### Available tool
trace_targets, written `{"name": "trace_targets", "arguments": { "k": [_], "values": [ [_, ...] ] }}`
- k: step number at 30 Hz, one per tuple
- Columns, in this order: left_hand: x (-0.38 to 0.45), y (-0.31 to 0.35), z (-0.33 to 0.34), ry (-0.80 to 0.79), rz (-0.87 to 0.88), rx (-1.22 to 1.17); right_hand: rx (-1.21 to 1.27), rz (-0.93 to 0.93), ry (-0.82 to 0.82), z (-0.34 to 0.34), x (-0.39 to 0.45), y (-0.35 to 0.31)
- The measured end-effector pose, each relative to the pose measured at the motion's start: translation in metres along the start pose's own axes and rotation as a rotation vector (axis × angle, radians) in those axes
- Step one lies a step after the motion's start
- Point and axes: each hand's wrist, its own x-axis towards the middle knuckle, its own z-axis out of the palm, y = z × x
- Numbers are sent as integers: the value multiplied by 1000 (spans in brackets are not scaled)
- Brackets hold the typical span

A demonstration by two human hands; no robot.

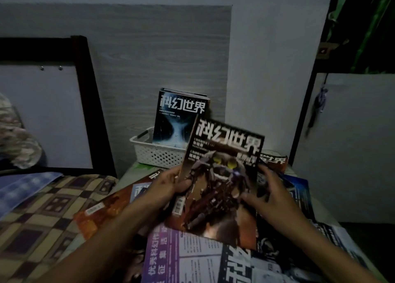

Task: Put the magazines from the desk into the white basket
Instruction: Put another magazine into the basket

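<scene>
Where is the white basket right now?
The white basket sits at the back of the desk, against the grey wall panel, just behind the robot magazine the hands are lifting. One dark blue magazine already stands upright inside it.

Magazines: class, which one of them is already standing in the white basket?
The dark blue magazine with the pale hourglass shape on its cover. It alone stands upright inside the white basket; the rest lie on the desk or are held in hand.

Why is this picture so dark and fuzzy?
Head view: the room is dimly lit, so colours look murky; the right hand is smeared by motion blur, the held magazine is slightly soft, and the wide lens bends the straight edges near the frame's sides.
</scene>
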Motion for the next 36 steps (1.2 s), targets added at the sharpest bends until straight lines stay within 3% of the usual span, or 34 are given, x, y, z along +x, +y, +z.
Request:
{"name": "trace_targets", "arguments": {
  "k": [2,4,9,12,16,19,24,28,32,36],
  "values": [
    [0,11,-8,26,137,36,301,103,74,4,16,-14],
    [2,28,-16,122,247,85,496,70,170,4,34,-34],
    [4,79,-30,317,380,180,379,-224,268,15,59,-78],
    [2,81,-37,408,404,298,290,-190,243,33,69,-78],
    [1,39,-48,510,260,350,146,-53,76,59,66,-53],
    [1,18,-59,523,242,377,0,-113,79,73,64,-39],
    [25,43,-74,616,397,362,221,-172,186,70,97,-58],
    [76,97,-92,686,509,467,234,-265,282,66,149,-80],
    [134,117,-118,720,499,618,218,-269,266,80,202,-73],
    [167,79,-139,738,364,712,183,-193,209,109,229,-38]
  ]
}}
